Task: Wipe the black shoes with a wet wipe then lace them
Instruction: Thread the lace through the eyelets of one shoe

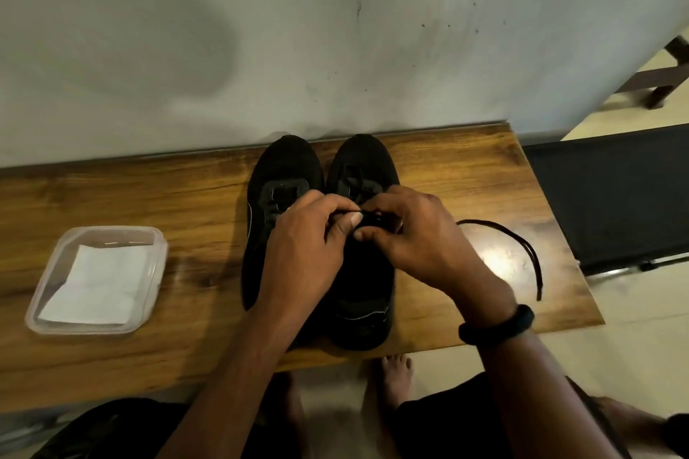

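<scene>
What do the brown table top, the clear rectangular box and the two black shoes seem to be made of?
Brown table top: wood or wood-look laminate, glossy; grain lines and a bright glare show.
Clear rectangular box: thin plastic; see-through, with a shiny rounded rim.
Two black shoes: probably matte fabric; no shine, but the weave is too dark to confirm.

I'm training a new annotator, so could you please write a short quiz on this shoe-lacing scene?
1. True or false: the left hand and right hand both pinch a lace over the right shoe.
2. Where is the white wipe? A in the clear container; B under a shoe; C in a hand.
3. Fill in: the loose lace lies on the table to the ____ of the right shoe.
Key: 1 true; 2 A; 3 right.
</scene>
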